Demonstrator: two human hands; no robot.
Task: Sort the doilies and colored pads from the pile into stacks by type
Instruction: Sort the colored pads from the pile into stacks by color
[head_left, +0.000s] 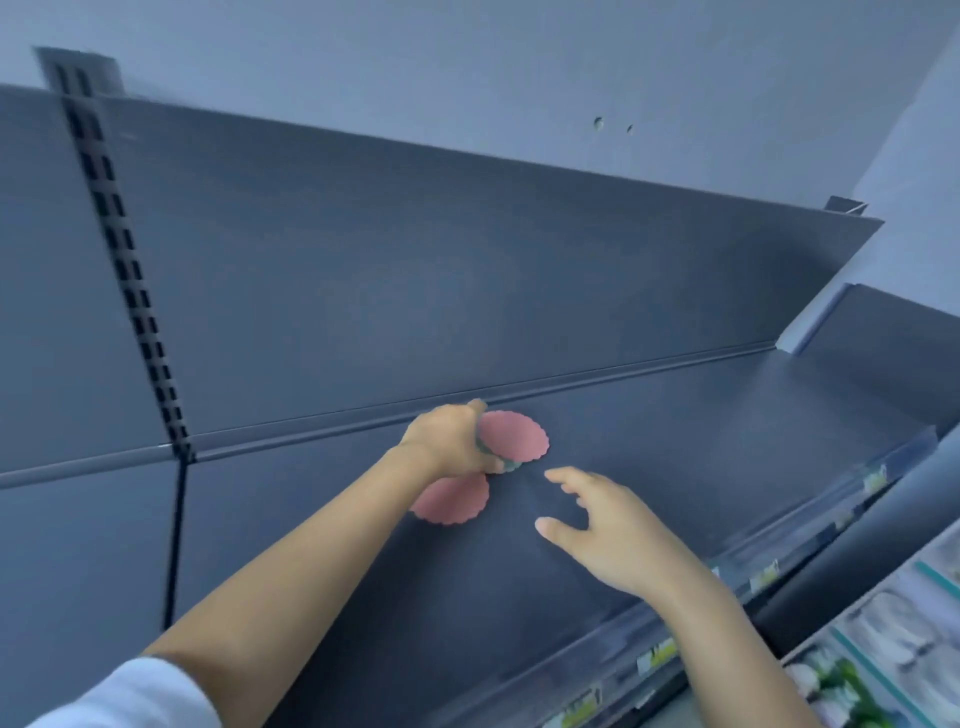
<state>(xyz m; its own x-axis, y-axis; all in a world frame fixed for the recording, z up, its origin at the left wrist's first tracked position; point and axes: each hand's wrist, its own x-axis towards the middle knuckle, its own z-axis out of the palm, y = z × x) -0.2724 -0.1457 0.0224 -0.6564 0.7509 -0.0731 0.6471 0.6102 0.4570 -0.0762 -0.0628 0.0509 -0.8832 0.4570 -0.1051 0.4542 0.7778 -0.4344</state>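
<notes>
My left hand (451, 438) grips a small bundle of round scalloped pads above the dark shelf (675, 447); a pink pad (517, 435) faces up on top and a greenish edge shows beneath it. Another pink scalloped pad (453, 500) lies flat on the shelf just below my left wrist, partly hidden by the arm. To the right, my right hand (602, 525) hovers over the shelf with fingers spread and holds nothing.
The shelf has a dark back panel (415, 270) and a slotted upright (130, 291) at the left. A clear price rail (769, 571) with labels runs along the front edge. Packaged goods (893, 654) sit on a lower shelf at bottom right.
</notes>
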